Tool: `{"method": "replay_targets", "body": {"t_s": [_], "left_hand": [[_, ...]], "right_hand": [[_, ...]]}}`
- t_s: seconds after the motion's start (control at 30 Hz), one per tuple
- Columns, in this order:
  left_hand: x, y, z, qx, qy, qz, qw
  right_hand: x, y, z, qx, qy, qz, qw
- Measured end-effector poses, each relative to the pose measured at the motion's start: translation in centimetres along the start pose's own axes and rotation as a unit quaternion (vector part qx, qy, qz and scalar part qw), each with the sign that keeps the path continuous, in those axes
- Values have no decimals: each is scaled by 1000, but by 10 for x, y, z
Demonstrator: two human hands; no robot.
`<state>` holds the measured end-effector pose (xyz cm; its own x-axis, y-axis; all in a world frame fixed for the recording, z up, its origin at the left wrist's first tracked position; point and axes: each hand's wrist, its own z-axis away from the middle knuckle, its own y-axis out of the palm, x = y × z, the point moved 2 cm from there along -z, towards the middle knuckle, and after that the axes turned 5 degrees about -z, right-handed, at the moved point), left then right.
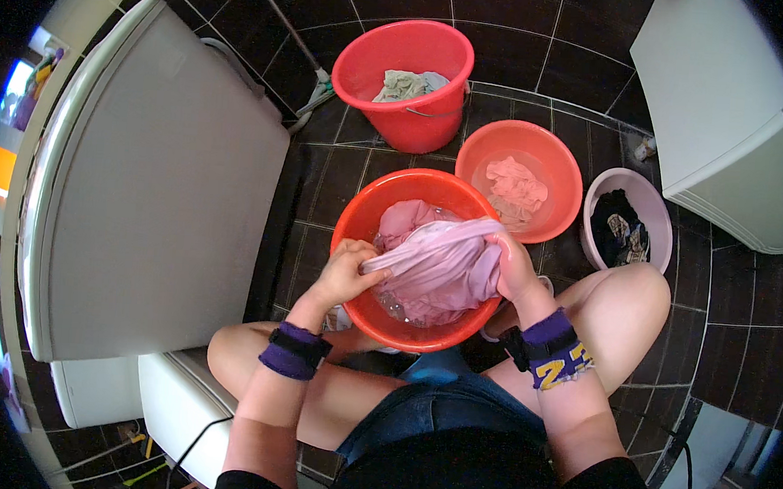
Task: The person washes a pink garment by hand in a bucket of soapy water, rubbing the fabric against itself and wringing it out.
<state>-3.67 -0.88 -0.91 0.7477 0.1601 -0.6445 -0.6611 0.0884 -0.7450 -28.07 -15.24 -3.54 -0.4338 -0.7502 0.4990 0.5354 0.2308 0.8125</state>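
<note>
Both hands hold a wet pink cloth garment [441, 264] stretched over a red plastic basin [419, 344]. At the basin's left side my left hand [351, 271] pinches a fold of the cloth between thumb and fingers. My right hand [515, 262] grips the cloth at the right rim. Part of the garment lies down in the basin, where some water with bubbles shows at the edges. What lies beneath the cloth is hidden. Each wrist wears a purple band.
Behind stand a red bucket [398, 134] with pale cloths and a coral basin [467, 162] with pink cloth in water. A lilac tub [662, 237] of dark clothes is at the right. A large white appliance [159, 197] flanks the left, a white cabinet [721, 130] the right. A pole leans in the back corner.
</note>
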Motion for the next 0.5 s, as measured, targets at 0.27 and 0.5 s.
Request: {"method": "replay_targets", "body": {"t_s": [0.27,0.5], "left_hand": [[-39,51,-27,-124,-214,731,636],[-54,92,-29,-119,-295,697,643]], "right_hand": [[-35,75,9,15,-273,366,890],[-56,77,-5,-110,-296,609,728]]}}
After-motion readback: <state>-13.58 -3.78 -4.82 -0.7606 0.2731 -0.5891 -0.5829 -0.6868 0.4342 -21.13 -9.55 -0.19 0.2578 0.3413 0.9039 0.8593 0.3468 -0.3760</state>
